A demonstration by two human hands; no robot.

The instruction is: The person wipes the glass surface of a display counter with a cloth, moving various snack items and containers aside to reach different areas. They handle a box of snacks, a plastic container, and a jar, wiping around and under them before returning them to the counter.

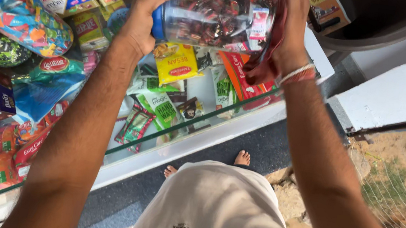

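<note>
Top of the jar (220, 10) is cut off by the frame, and so are my right hand's (289, 31) fingers, with a red cloth (266, 59) bunched under the palm. Both arms are stretched out over the glass counter (201, 124); my left hand (142, 18) grips the jar's blue-lidded end, jar lying sideways, full of wrapped candies.

I see a jar (217, 10) lying sideways above the glass counter (201, 124), left hand (142, 15) at its lid end, right hand (286, 30) at the other end. Sweets sit in it. Packets (173, 62) lie under the glass. Second jar (11, 10) lies far left.
</note>
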